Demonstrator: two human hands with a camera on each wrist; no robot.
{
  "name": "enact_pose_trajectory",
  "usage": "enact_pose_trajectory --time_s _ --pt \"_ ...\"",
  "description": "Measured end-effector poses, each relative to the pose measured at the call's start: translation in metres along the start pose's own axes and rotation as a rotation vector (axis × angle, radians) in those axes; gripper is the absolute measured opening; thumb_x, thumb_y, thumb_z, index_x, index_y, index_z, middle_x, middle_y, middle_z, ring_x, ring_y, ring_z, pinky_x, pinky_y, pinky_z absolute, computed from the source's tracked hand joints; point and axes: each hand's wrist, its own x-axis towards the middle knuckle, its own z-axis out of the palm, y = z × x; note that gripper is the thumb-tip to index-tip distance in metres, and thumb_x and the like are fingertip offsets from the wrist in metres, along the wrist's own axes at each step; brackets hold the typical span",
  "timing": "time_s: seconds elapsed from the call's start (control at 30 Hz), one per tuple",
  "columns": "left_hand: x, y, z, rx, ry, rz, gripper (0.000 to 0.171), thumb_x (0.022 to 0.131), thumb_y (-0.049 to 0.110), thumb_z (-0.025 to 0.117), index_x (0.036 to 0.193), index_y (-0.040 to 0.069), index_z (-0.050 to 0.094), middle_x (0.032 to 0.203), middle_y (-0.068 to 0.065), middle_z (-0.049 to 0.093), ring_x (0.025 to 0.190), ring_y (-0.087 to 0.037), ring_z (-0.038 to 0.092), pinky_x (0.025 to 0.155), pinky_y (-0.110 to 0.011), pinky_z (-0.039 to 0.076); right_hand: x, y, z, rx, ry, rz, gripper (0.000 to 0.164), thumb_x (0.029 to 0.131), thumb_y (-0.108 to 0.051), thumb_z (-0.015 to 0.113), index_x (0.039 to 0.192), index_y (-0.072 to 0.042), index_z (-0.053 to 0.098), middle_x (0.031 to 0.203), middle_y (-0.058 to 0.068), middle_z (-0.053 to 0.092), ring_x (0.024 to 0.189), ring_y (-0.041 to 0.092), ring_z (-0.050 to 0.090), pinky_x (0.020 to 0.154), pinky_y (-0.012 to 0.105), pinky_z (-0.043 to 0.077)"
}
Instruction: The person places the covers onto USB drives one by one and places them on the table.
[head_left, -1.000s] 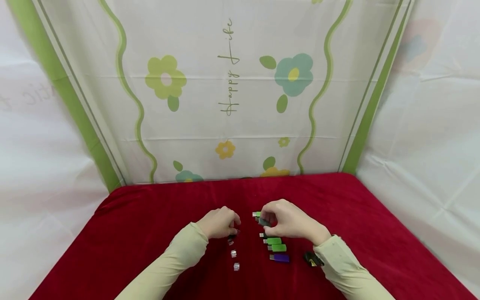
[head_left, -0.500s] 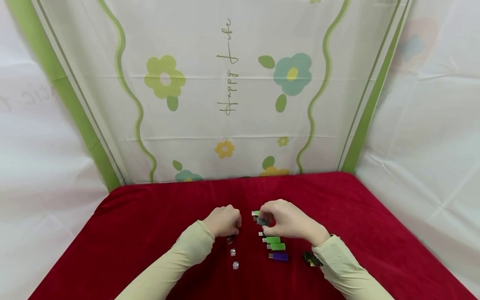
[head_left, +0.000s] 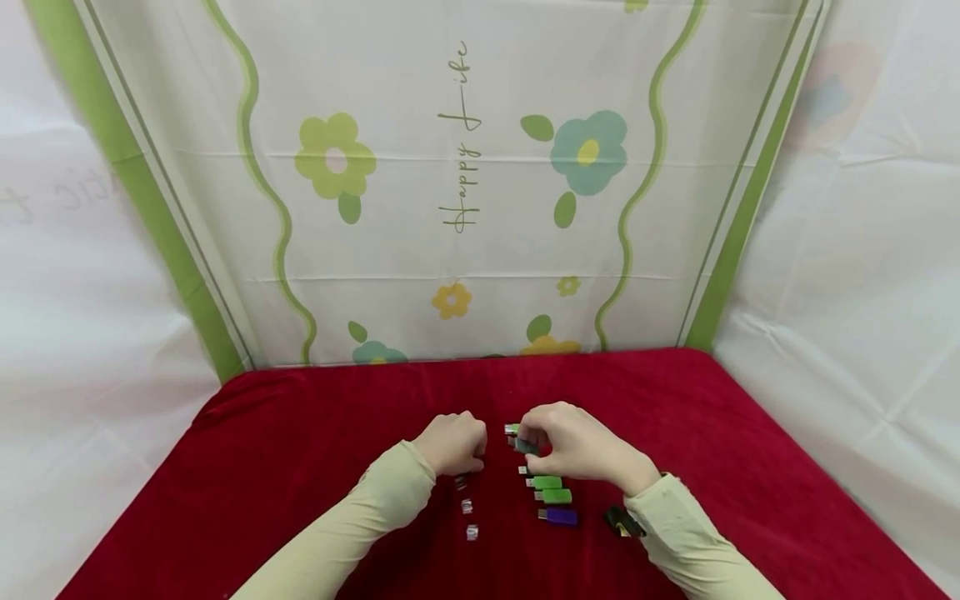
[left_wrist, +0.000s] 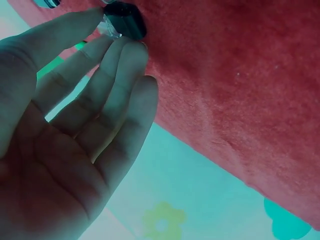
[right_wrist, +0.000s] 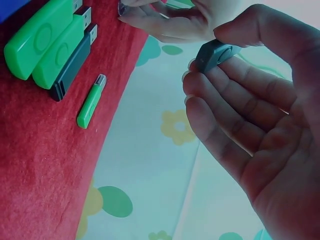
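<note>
My right hand (head_left: 577, 442) pinches a dark grey USB stick (right_wrist: 212, 56) between thumb and fingertips, with its metal plug pointing left in the head view (head_left: 512, 442). Opposite it, my left hand (head_left: 453, 443) has thumb and index finger brought together on a small clear cap (left_wrist: 111, 27), mostly covered by the fingertips. A dark block (left_wrist: 126, 21) shows right beyond those fingertips. Under the right hand in the head view is a black USB stick (right_wrist: 72, 67), mostly covered there. A slim green USB stick (right_wrist: 91, 102) with a clear end lies farther back.
Toward the front of the red cloth (head_left: 315, 433) lie two green USB sticks (head_left: 555, 497) and a purple one (head_left: 558, 517). Two clear caps (head_left: 472, 532) and a dark cap (head_left: 461, 482) form a column. A black-and-yellow item (head_left: 624, 522) lies by the right sleeve.
My left hand has moved slightly right, toward the right hand, and its fingertips are now turned out of sight in the head view. The right hand and its USB stick have stayed nearly still.
</note>
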Motion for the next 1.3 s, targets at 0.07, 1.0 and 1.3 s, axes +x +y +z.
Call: enact_pose_trajectory --time_s 0.07,1.0,1.3 --pt "0.001 0.002 0.001 0.041 0.007 0.013 0.032 0.078 0.021 0.083 0.058 0.021 0.058 0.054 0.013 0.047 0.048 -0.004 0.047 0.048 -0.024 0.043 0.000 0.001 0.001 0.001 -0.006 0.002 0.017 0.078 -0.010 0.074 0.082 -0.022 0.063 0.078 -0.014 0.056 0.067 0.002 0.051 0.060 0.021 0.047" --pt "-0.019 -0.009 -0.020 -0.354 0.093 -0.025 0.020 0.083 0.014 0.071 0.066 0.016 0.060 0.056 0.014 0.046 0.045 0.000 0.040 0.047 -0.020 0.040 -0.003 -0.001 -0.006 -0.020 0.018 -0.016 0.015 0.077 -0.009 0.072 0.083 -0.020 0.064 0.078 -0.009 0.059 0.068 0.012 0.057 0.059 0.022 0.046" --pt "-0.047 0.000 -0.029 -0.434 0.289 0.045 0.005 0.088 0.015 0.071 0.085 0.015 0.068 0.076 0.014 0.059 0.067 -0.002 0.057 0.063 -0.022 0.051 -0.002 -0.004 -0.013 -0.037 0.061 -0.048 0.015 0.077 -0.008 0.073 0.087 -0.017 0.068 0.083 -0.011 0.060 0.071 0.002 0.053 0.063 0.022 0.047"
